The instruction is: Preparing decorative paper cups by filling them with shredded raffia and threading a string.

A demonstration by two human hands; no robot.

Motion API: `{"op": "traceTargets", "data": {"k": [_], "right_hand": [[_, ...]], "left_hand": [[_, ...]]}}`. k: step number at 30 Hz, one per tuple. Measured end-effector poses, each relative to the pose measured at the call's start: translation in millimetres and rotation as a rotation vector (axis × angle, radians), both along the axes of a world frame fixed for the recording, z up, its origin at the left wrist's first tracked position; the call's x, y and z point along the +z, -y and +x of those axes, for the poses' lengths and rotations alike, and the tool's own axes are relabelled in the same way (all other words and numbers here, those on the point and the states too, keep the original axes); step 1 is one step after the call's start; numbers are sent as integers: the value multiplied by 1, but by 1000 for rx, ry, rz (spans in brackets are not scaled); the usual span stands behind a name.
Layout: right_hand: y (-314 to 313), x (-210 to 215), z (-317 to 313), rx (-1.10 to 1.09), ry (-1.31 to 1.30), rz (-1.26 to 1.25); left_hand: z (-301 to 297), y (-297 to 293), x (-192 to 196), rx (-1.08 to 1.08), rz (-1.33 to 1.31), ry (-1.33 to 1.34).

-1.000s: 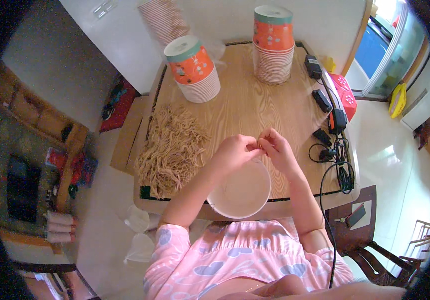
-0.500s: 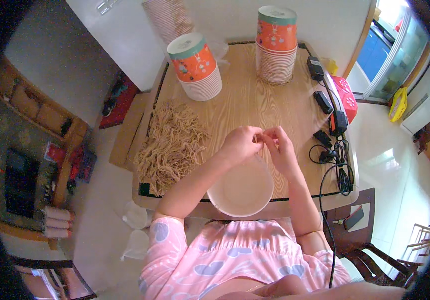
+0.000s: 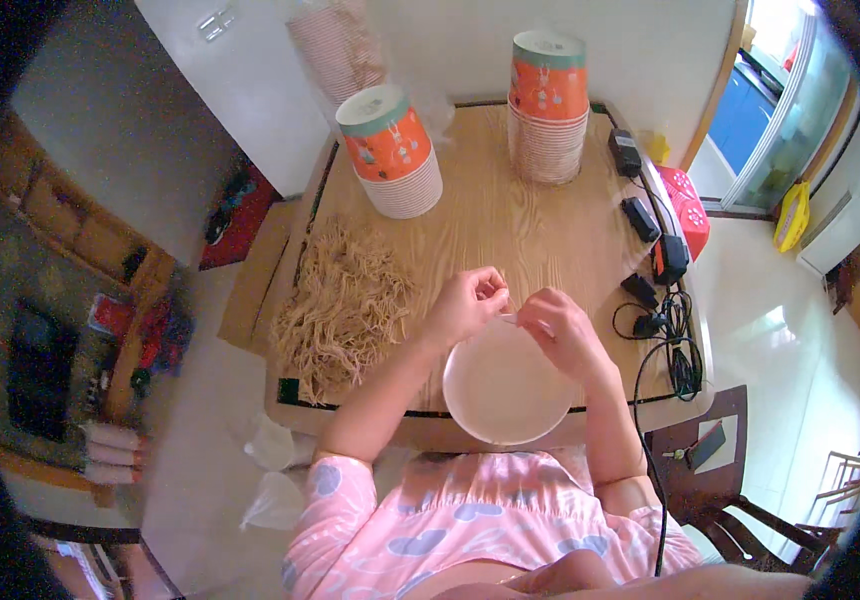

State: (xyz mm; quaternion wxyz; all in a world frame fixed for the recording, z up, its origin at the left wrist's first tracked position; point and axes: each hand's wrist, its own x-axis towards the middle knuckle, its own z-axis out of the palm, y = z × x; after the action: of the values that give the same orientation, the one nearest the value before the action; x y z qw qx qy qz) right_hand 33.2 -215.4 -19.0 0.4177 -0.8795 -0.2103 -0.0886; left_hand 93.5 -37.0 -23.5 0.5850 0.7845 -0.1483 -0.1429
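Observation:
A white paper tub (image 3: 508, 392) lies at the table's near edge with its open mouth toward me. At its far rim, my left hand (image 3: 470, 305) is closed in a pinch, its fingertips just above the rim. Close beside it on the right, my right hand (image 3: 562, 332) is pinched at the same rim. Something thin seems to pass between the fingertips, too small to make out. Left of my hands lies a loose heap of tan twisted cords (image 3: 342, 310). Neither hand touches that heap.
Upside-down stacks of orange and green paper tubs stand at the back left (image 3: 390, 150) and back right (image 3: 548, 110). Behind the left one is a wrapped stack (image 3: 335, 45). Black adapters (image 3: 668, 260) and coiled cables (image 3: 685, 345) line the right edge. A chair (image 3: 710, 460) stands at right.
The tub has shifted right and slightly nearer. My left hand has drawn a little left and nearer, and my right hand has come down nearer; a small gap now shows between the fingertips.

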Motion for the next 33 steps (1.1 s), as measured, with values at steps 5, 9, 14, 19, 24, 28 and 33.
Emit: {"op": "traceTargets", "data": {"k": [5, 9, 14, 19, 24, 28, 33], "right_hand": [[-7, 9, -11, 104, 92, -163], [-10, 14, -13, 135, 61, -243], [-16, 20, -12, 155, 65, -294], [-21, 20, -12, 88, 19, -328], [-25, 16, -17, 69, 31, -437], [-27, 11, -20, 39, 67, -483], [-30, 11, -20, 67, 52, -460]], "left_hand": [[10, -1, -32, 109, -227, 161], [11, -4, -32, 126, -356, 147], [8, -14, -14, 12, -557, -384], [-1, -16, -8, 39, -770, -514], [-4, -14, -20, 73, -835, -531], [0, -11, -30, 84, -838, -498], [6, -13, -30, 99, -811, -436]]}}
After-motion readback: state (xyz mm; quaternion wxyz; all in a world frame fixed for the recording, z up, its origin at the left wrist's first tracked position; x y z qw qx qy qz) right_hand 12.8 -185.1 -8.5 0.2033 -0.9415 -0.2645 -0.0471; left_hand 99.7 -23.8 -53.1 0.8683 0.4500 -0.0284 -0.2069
